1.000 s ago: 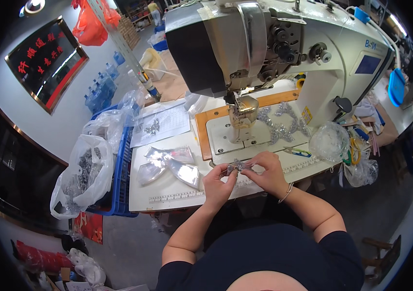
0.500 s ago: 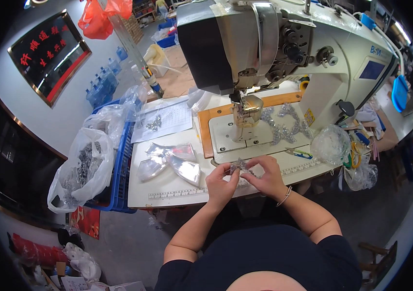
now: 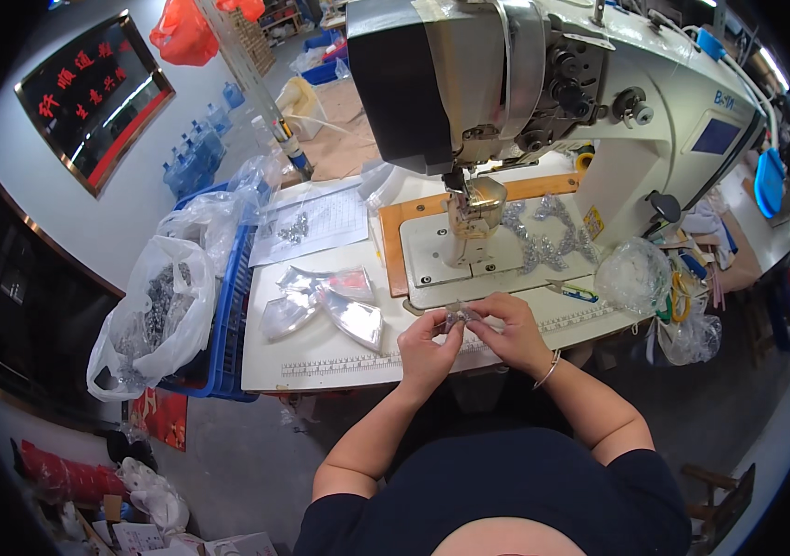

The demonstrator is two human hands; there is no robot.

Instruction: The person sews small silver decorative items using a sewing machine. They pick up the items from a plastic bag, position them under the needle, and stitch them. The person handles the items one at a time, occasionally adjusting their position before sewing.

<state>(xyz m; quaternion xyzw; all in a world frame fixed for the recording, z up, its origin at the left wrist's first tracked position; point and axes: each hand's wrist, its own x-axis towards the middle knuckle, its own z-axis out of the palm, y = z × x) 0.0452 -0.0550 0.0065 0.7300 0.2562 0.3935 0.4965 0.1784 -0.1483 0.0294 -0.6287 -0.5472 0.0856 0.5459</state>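
Observation:
Close together over the table's front edge, my left hand (image 3: 426, 352) and my right hand (image 3: 511, 334) both pinch a small glittery silver-grey piece (image 3: 457, 316). Its exact kind is unclear, as fingertips cover part of it. Just beyond stands a post-bed sewing machine (image 3: 641, 116), its needle area apart from my hands. Several similar glittery pieces (image 3: 543, 246) lie on the machine's bed. Yellow-green thread snips (image 3: 574, 293) rest right of my right hand. Shiny silver curved panels (image 3: 353, 320) lie left of my left hand, near a ruler strip (image 3: 330, 366).
At the table's left side stands a blue crate (image 3: 230, 347) with a white plastic bag (image 3: 121, 334) of grey pieces. A paper sheet (image 3: 339, 218) bears small shiny bits (image 3: 294, 229). To the right sit a clear plastic bag (image 3: 631, 271) and orange-handled scissors (image 3: 683, 304).
The glittery piece has been turned between my fingertips and looks more folded or edge-on now. My hands have drawn slightly closer together. The whole view has shifted a little.

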